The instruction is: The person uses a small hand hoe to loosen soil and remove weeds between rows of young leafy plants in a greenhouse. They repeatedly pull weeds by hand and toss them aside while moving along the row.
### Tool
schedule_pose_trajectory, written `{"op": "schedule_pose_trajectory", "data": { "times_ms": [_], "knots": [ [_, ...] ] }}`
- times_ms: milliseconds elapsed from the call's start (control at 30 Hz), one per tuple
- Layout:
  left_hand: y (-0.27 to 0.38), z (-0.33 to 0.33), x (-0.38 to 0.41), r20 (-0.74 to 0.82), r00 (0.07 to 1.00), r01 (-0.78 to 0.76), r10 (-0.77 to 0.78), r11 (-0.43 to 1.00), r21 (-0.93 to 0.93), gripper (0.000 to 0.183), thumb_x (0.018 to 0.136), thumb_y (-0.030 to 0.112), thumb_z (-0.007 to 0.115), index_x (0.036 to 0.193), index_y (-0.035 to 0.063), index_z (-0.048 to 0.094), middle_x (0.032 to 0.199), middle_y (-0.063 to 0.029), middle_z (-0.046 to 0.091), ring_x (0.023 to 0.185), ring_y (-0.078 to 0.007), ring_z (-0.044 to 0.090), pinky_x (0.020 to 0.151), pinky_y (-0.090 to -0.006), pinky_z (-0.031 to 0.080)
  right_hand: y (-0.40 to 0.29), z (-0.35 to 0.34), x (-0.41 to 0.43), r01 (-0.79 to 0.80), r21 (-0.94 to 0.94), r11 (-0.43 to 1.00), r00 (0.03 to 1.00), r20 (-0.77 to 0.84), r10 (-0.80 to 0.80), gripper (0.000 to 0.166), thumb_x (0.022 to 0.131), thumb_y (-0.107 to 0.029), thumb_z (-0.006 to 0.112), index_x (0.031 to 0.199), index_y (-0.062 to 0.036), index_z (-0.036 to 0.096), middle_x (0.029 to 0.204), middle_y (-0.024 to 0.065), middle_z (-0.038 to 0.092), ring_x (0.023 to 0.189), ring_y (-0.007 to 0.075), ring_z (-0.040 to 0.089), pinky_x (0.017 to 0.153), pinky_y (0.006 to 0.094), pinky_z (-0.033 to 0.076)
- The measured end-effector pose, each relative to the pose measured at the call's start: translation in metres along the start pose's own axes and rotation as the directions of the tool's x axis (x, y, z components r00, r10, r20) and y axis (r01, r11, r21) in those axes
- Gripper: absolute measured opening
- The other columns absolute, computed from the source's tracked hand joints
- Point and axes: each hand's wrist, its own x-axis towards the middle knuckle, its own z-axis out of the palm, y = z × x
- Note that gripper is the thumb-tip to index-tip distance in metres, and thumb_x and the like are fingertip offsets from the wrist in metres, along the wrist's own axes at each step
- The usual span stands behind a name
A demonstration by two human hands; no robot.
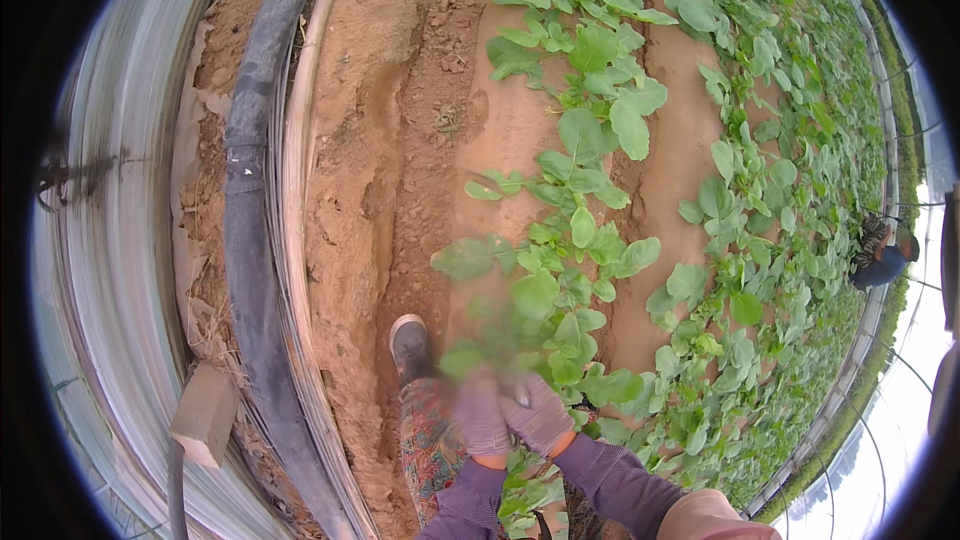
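My left hand (480, 416) and my right hand (534, 412), both in purplish knit gloves, meet low in the middle of the view. Green leaves (480, 341), blurred, rise from just beyond the gloved fingers. Whether they are held or still rooted is hard to tell, as the fingertips are blurred and partly hidden. Close by on the right runs a row of leafy green plants (577, 292) growing in brown soil. My patterned trousers (429, 435) and one dark shoe (410, 345) show left of the hands.
A thick dark hose (247, 240) lies along the left, beside plastic sheeting (120, 240). A block (204, 412) stands at the lower left. A soil furrow (435, 127) runs ahead. More plant rows (750, 240) extend rightward, where another person (881, 255) is at the far edge.
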Motion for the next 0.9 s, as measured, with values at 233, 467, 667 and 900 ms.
{"op": "schedule_pose_trajectory", "data": {
  "times_ms": [233, 467, 667, 900],
  "knots": [
    [0.025, 0.020, 0.015, 0.216, 0.975, 0.020, -0.050, 0.990, 0.139, 0.027, 0.083, 0.024, 0.048, 0.092, -0.0006, 0.052, 0.080, -0.0042, 0.052, 0.070, -0.0114, 0.049, 0.064, -0.0256, 0.043, -0.046, -0.040, -0.026, -0.379, 0.663, 0.646, 0.915, 0.168, 0.366, 0.028, 0.078, -0.007, 0.053, 0.105, -0.0017, 0.047, 0.068, 0.0005, 0.049, 0.050, 0.0069, 0.045, 0.046, 0.0204, 0.039],
    [0.007, 0.046, 0.063, 0.256, 0.945, -0.308, 0.203, 0.812, 0.496, 0.019, 0.081, 0.016, 0.052, 0.094, 0.0016, 0.052, 0.082, -0.0042, 0.051, 0.070, -0.0091, 0.048, 0.063, -0.0234, 0.043, -0.036, -0.104, -0.020, -0.027, 0.836, 0.549, 0.925, -0.187, 0.331, 0.037, 0.076, -0.018, 0.058, 0.107, -0.0046, 0.043, 0.059, 0.0053, 0.050, 0.044, 0.0130, 0.049, 0.035, 0.0214, 0.038],
    [0.055, 0.148, 0.152, 0.391, 0.780, -0.573, 0.488, 0.308, 0.759, 0.015, 0.076, 0.009, 0.053, 0.089, 0.0021, 0.056, 0.084, -0.0110, 0.055, 0.078, -0.0228, 0.053, 0.068, -0.0300, 0.044, 0.036, -0.184, 0.058, 0.080, 0.984, 0.158, 0.905, -0.138, 0.403, 0.030, 0.079, -0.013, 0.053, 0.106, -0.0077, 0.042, 0.058, 0.0039, 0.048, 0.041, 0.0151, 0.048, 0.035, 0.0270, 0.041],
    [0.065, 0.284, 0.285, 0.488, 0.790, -0.495, 0.370, -0.083, 0.865, 0.028, 0.068, 0.014, 0.061, 0.095, 0.0077, 0.057, 0.097, -0.0164, 0.052, 0.087, -0.0321, 0.050, 0.075, -0.0377, 0.041, 0.076, -0.233, 0.092, -0.054, 0.989, -0.135, 0.876, 0.112, 0.468, 0.022, 0.080, -0.011, 0.049, 0.101, -0.0078, 0.045, 0.058, 0.0049, 0.047, 0.041, 0.0163, 0.047, 0.034, 0.0305, 0.038]
  ]
}}
